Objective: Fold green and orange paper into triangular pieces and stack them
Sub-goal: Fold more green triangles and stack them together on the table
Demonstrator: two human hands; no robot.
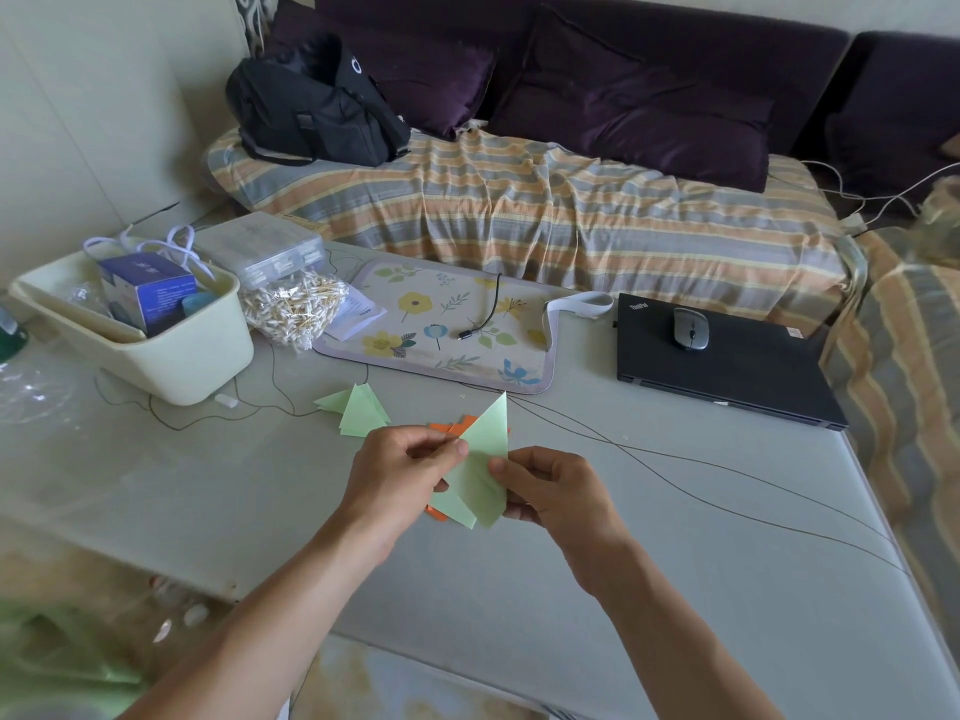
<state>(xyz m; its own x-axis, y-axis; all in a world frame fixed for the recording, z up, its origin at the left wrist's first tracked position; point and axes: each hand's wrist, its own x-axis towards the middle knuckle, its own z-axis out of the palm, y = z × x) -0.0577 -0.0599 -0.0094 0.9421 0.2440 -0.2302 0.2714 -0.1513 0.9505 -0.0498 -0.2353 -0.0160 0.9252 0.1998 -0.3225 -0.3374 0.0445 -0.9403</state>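
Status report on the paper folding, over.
Both hands, left hand and right hand, pinching green paper above the table. Folded green pieces lie beyond; orange paper partly hidden behind. Thin cable nearby, not blocking.

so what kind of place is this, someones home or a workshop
Most likely a home living room: a purple sofa with cushions and a striped cover stands behind a low table that holds a closed ThinkPad laptop and a bag of cotton swabs.
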